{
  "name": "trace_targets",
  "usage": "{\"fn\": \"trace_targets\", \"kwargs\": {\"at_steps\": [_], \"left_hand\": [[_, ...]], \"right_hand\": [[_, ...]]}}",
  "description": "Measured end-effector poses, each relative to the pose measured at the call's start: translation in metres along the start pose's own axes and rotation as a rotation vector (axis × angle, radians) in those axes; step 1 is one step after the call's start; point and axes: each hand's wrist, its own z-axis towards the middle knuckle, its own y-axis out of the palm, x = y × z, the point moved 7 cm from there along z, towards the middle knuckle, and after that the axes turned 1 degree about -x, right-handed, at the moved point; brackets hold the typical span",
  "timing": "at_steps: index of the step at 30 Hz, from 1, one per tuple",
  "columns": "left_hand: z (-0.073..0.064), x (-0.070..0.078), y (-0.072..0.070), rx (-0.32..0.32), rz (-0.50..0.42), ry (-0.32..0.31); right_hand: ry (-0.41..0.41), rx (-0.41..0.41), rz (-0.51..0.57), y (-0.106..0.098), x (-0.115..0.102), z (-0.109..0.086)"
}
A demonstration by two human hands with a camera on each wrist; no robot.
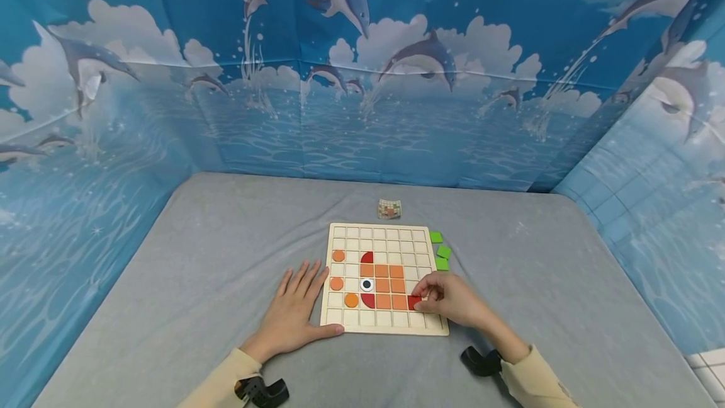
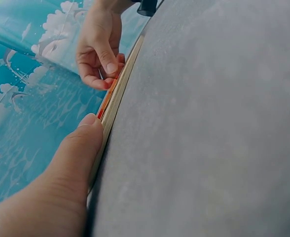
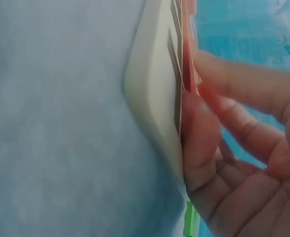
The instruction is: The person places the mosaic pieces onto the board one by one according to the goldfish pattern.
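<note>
A light wooden grid board [image 1: 385, 323] lies on the grey cloth. Orange square tiles [image 1: 382, 285] fill a block of its cells, with red quarter-round tiles [image 1: 367, 301], orange round tiles [image 1: 337, 284] and a white eye tile [image 1: 367, 284] to their left. My left hand [image 1: 294, 320] rests flat with fingers spread at the board's left side, its thumb [image 2: 86, 133] on the near edge. With thumb and forefinger, my right hand [image 1: 450, 300] pinches a red square tile [image 1: 414, 302] at the right end of the lowest orange row. The fingertips partly cover this tile.
Several green square tiles [image 1: 443, 252] lie on the cloth along the board's right edge. A small pattern card [image 1: 389, 209] lies behind the board. Blue dolphin-print curtains [image 1: 362, 131] hang around the table's back and sides.
</note>
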Motion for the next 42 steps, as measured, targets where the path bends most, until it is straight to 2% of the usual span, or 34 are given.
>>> {"fn": "trace_targets", "kwargs": {"at_steps": [11,19,24,29,36,42], "left_hand": [[0.000,-0.001,0.001,0.011,-0.007,-0.001],[0.002,0.001,0.003,-0.004,0.000,0.004],[0.002,0.001,0.000,0.005,-0.005,0.000],[0.002,0.002,0.000,0.006,-0.006,0.000],[0.000,0.001,0.000,-0.014,-0.008,-0.005],[0.000,0.001,-0.001,-0.006,-0.015,0.002]], "right_hand": [[-0.033,0.004,-0.069,-0.002,-0.005,-0.001],[-0.048,-0.022,-0.079,-0.003,-0.004,-0.002],[-0.093,-0.016,-0.061,-0.007,-0.004,-0.001],[-0.079,0.079,-0.063,-0.020,0.005,0.002],[0.048,0.277,-0.271,-0.044,0.018,0.007],[0.098,0.312,-0.392,-0.050,0.024,0.010]]}}
